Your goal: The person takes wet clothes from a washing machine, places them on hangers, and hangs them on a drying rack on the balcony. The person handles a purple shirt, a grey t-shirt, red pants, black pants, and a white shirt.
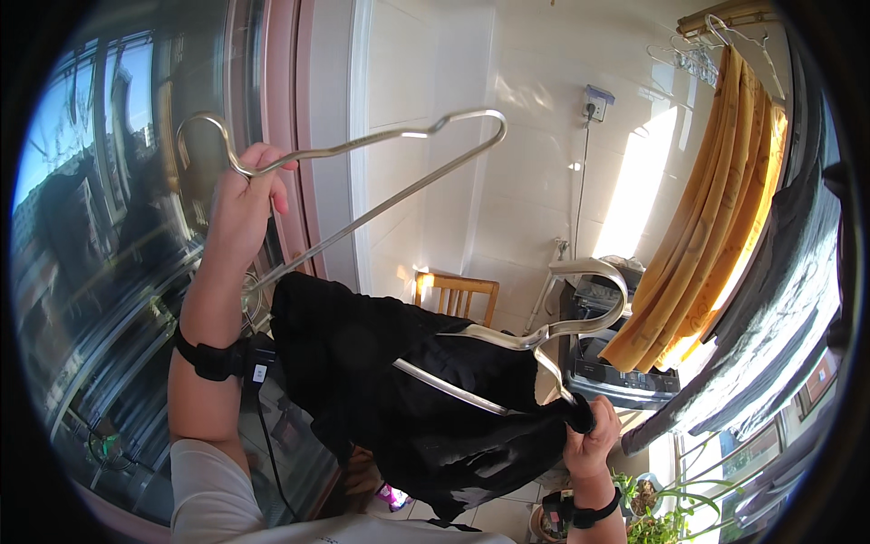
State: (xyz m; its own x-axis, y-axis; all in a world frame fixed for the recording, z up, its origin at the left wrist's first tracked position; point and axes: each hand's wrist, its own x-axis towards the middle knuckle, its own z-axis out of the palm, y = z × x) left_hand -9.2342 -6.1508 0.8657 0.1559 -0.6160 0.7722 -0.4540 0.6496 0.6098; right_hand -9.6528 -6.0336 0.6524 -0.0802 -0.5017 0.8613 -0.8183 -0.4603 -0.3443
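Observation:
My left hand point(255, 177), raised at the upper left, grips a bare metal clothes hanger point(401, 134) near the base of its hook. A second metal hanger point(506, 334) lies partly inside a black cloth garment point(408, 381) at the centre, its hook and one shoulder exposed and part of its bar showing. My right hand point(595, 435) pinches the garment's bunched edge at the lower right, by the end of that hanger's shoulder. The far end of the second hanger is hidden under the black fabric.
A glass sliding door point(122, 272) stands close on the left. Yellow cloth point(720, 224) and dark garments point(768, 285) hang on the right. Beyond are a wooden chair point(469, 282) and a washing machine point(622, 381). Potted plants point(652, 523) stand at the lower right.

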